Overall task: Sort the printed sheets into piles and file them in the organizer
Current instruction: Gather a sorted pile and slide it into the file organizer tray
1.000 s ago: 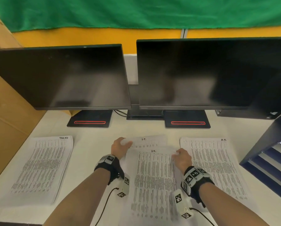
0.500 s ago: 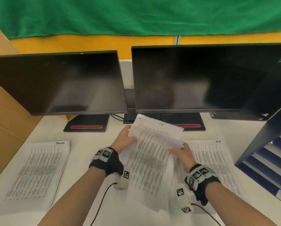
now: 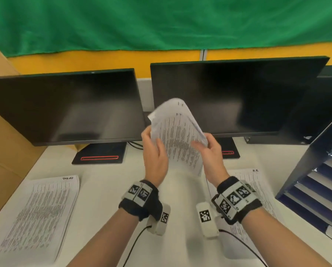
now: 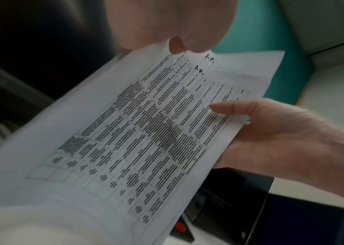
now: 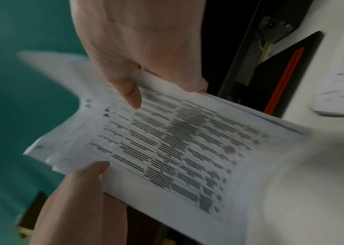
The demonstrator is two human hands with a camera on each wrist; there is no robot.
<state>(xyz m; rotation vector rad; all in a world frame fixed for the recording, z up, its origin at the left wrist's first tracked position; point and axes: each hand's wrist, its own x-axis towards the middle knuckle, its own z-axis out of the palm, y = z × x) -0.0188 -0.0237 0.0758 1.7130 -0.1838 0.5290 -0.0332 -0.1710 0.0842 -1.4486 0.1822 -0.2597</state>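
Since a second ago you have lifted the middle stack of sheets (image 3: pixel 177 135) off the surface (image 3: pixel 103 182); now it hangs upright in front of the right monitor (image 3: pixel 236 97).

Head view: your left hand (image 3: pixel 154 157) pinches the stack's left edge, thumb on the printed face, and your right hand (image 3: pixel 211 157) pinches its right edge the same way. At 8 o'clock from the hands the left pile (image 3: pixel 40 214) lies flat on the surface; at 4 o'clock the right pile (image 3: pixel 257 189) lies partly under your right wrist. The organizer (image 3: pixel 315 189) stands at 3 o'clock, beside the right pile. The left monitor (image 3: pixel 65 106) sits at 10 o'clock.

Left wrist view: your right hand (image 4: pixel 271 136) grips the stack (image 4: pixel 135 140) with its thumb across the print, fingers behind.

Right wrist view: blurred, yet your left hand (image 5: pixel 78 199) shows its thumb on the stack (image 5: pixel 177 149) at 7 o'clock.
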